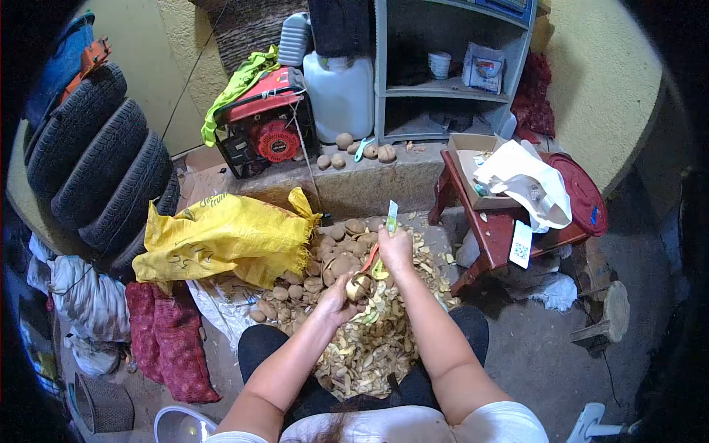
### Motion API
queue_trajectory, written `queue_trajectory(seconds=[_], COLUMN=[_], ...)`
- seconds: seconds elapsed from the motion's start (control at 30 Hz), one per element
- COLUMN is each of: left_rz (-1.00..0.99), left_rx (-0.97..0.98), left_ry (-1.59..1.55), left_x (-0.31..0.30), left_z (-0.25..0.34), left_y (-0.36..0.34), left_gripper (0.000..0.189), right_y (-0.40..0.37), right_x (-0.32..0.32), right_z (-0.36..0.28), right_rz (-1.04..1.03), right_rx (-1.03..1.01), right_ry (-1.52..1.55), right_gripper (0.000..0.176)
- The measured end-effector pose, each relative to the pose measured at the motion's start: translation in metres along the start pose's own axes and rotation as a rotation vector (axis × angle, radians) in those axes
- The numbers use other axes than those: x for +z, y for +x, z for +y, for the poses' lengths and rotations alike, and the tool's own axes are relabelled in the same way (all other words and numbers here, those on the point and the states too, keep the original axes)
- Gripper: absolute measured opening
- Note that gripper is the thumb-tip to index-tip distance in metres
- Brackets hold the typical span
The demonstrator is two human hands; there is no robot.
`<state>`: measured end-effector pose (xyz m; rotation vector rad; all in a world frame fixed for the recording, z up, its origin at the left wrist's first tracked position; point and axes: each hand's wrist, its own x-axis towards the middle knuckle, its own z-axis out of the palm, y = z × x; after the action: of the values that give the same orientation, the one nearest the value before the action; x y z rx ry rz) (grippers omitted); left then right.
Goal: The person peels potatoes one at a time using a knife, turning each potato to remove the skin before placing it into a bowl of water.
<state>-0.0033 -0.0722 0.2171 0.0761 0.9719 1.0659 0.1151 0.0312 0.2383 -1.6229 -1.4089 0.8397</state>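
My left hand (337,299) is closed around a partly peeled potato (359,290), whose pale flesh shows beside brown skin. My right hand (396,252) grips a peeler (392,213); its pale handle end sticks out above the fist and an orange-red part shows below, close to the potato. A strip of peel (379,270) hangs beside the peeler. Beneath both hands lies a wide heap of potato peelings (362,354), between my knees. Unpeeled potatoes (336,258) are piled just beyond my left hand, next to a yellow sack (229,240).
At the left are stacked tires (111,159), a red mesh sack (173,340) and a white bucket (181,427). A generator (266,133) and a white jerrycan (340,92) stand on the ledge. To the right, a red wooden table (473,221) carries a cardboard box (464,159) and white bag.
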Motion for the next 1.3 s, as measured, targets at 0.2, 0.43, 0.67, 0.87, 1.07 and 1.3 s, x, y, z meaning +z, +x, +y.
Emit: queue_trajectory(seconds=[0.2,0.43,0.67,0.87,1.07,1.3], left_rz=[-0.258,-0.314,-0.327,-0.115,-0.032,-0.158], left_rx=[-0.076,-0.083,-0.059,0.032,0.058,-0.013], left_ry=[0.094,-0.136,-0.153,0.093,0.0,-0.173], left_x=[-0.007,-0.016,-0.021,-0.014,-0.009,-0.014], left_z=[0.005,0.004,-0.005,0.0,0.001,0.006], left_y=[-0.019,-0.006,0.013,0.004,-0.004,0.0], left_gripper=[0.034,0.037,0.031,0.032,0.036,0.04], right_y=[0.036,0.033,0.004,0.007,0.05,0.023], right_x=[-0.019,-0.022,-0.01,-0.01,-0.014,-0.025], right_z=[0.037,0.027,0.002,0.004,0.047,0.009], right_rz=[0.118,0.115,0.107,0.085,0.114,0.258], right_rx=[0.06,0.007,-0.064,0.01,0.169,0.003], right_ry=[-0.057,0.083,0.148,0.06,0.291,0.015], right_gripper=[0.038,0.037,0.033,0.032,0.036,0.035])
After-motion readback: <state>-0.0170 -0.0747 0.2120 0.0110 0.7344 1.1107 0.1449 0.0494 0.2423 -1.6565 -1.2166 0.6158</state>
